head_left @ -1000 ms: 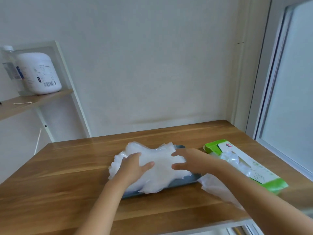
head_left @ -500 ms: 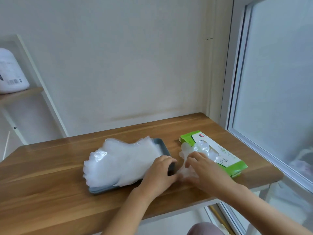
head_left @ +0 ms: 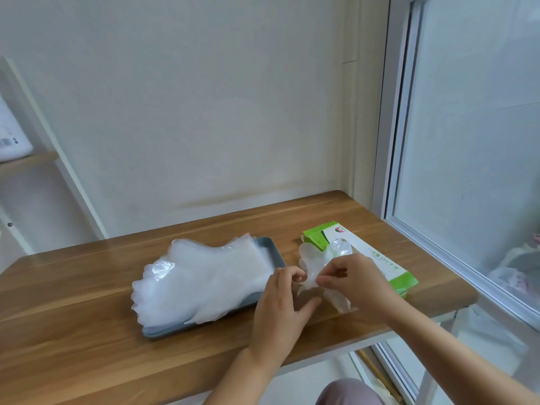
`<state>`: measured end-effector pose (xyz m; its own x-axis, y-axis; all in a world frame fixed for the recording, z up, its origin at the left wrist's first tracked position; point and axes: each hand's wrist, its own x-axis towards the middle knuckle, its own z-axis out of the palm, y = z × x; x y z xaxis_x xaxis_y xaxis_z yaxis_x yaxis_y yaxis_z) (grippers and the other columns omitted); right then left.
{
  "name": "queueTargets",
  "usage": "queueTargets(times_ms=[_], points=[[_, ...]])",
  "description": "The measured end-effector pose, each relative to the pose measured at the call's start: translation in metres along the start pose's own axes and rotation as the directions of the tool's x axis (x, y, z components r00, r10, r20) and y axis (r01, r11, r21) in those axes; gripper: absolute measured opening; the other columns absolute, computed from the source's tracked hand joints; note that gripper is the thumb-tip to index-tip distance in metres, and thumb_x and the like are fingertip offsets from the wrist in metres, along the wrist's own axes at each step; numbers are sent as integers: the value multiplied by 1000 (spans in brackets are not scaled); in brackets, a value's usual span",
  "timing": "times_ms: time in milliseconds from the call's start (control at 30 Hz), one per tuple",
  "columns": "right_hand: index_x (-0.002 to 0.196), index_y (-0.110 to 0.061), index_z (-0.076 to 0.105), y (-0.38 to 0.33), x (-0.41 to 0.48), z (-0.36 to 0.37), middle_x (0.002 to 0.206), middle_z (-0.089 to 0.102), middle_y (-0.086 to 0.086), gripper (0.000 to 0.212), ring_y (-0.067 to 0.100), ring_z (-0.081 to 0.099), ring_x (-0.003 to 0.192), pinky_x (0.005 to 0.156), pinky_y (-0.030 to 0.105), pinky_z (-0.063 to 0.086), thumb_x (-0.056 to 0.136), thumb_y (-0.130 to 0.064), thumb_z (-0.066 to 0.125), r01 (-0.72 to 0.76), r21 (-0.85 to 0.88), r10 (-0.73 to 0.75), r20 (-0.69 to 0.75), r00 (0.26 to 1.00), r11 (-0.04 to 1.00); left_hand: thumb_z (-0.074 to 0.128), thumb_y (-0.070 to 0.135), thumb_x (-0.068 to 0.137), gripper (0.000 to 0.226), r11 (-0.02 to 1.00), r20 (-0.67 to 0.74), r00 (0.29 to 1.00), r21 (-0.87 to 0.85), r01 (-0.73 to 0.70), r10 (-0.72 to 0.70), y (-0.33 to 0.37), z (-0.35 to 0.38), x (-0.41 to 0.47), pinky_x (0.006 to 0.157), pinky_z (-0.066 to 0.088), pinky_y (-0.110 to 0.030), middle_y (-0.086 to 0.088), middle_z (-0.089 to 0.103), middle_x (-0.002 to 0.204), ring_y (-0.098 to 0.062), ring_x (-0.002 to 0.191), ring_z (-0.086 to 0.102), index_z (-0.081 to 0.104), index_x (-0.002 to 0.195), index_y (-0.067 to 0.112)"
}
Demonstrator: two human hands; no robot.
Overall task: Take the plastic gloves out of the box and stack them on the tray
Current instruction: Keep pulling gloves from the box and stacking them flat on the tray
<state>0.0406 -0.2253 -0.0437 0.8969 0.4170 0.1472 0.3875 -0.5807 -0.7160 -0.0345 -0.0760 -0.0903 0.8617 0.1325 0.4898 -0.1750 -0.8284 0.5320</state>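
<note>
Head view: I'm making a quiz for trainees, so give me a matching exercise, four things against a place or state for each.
1 tray
2 box
3 loose glove
4 white jug

a on the shelf, far left
b pinched by left hand and right hand
c green and white, near the window
d grey-blue, under the glove stack

Pairs: 1-d, 2-c, 3-b, 4-a.

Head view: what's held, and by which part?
One plastic glove, pinched near its middle by fingers of the left hand and right hand.
</note>
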Motion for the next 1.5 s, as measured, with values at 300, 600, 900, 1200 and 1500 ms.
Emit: queueTargets(times_ms=[300, 600, 900, 1200, 1500], points=[[93, -23, 75, -4, 6, -9, 85, 67, -12, 11, -2, 58, 81, 61, 12, 37, 87, -28, 67, -49, 48, 48, 21, 999, 998, 65, 31, 90, 16, 996, -76, 994, -33, 78, -80, -3, -4, 3, 80, 48, -8, 24, 61, 92, 8, 84, 56, 60, 104, 32], [76, -10, 66, -4, 30, -41, 67, 66, -4, 24, 12, 57, 62, 54, 21, 41, 95, -13, 53, -70, 325, 162, -265, 951, 943, 70, 22, 86, 7, 985, -49, 991, 125, -116, 123, -14, 4, 2, 70, 47, -16, 15, 61, 84, -2, 79, 55, 66, 84, 26], [76, -2, 55, -72, 73, -120, 67, 71, 4, 31, 18, 67, 72, 75, 31, 55, 102, -8, 39, 181, 743, 135, -344, 929, 645, 44, 19, 95, 26, 946, 137, 981, 278, -169, 135, -7, 4, 5, 93, 44, -26, 13, 60, 102, -7, 101, 48, 68, 100, 27], [81, 1, 53, -136, 59, -110, 77, 70, 16, 21, 20, 70, 72, 77, 30, 56, 99, -4, 43, 29, 693, -180, 146, 973, 720, 68, 62, 76, 55, 749, 247, 926, -546, 375, -284, 7, -84, 45, 90, 46, -20, 17, 54, 122, -3, 111, 55, 48, 122, 38], [89, -4, 55, -157, 49, -76, 83, 72, 11, 14, 19, 69, 72, 68, 28, 53, 99, -10, 46, 88, 414, -312, 511, 801, 906, 73, 84, 41, 114, 792, 98, 987, -588, 162, -130, -5, -131, 46, 112, 19, -25, 32, 24, 151, 9, 140, 17, 28, 141, 56]])
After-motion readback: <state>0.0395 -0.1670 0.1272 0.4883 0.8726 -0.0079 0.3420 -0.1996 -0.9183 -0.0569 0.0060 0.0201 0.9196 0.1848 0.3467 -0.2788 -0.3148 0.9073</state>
